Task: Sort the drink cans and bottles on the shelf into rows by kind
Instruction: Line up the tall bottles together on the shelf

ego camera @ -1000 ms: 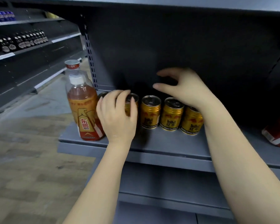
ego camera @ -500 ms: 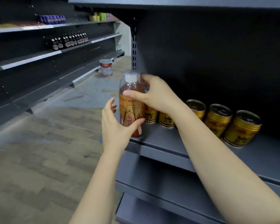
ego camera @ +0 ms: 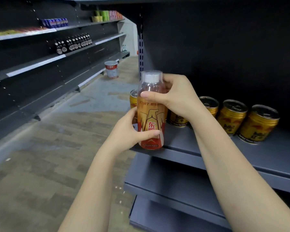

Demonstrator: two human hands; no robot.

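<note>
An orange drink bottle (ego camera: 150, 114) with a white cap and a red and gold label stands at the front left corner of the grey shelf (ego camera: 241, 153). My left hand (ego camera: 132, 131) grips its lower body, thumb across the label. My right hand (ego camera: 176, 96) holds its shoulder from behind, thumb on the front. Several gold cans stand in a row along the shelf: one (ego camera: 133, 99) just behind the bottle on the left, one (ego camera: 177, 119) under my right wrist, and three more to the right (ego camera: 233, 117).
An aisle of wooden and grey floor runs on the left. A white and red bucket (ego camera: 111, 69) stands on the floor there. The opposite shelves hold dark bottles (ego camera: 74, 42) and blue cans (ego camera: 54, 22). Lower grey shelves jut out below my arms.
My left hand left the gold can and now closes round the bottle's lower part. My right hand came from the cans to the bottle's shoulder. The view swung left.
</note>
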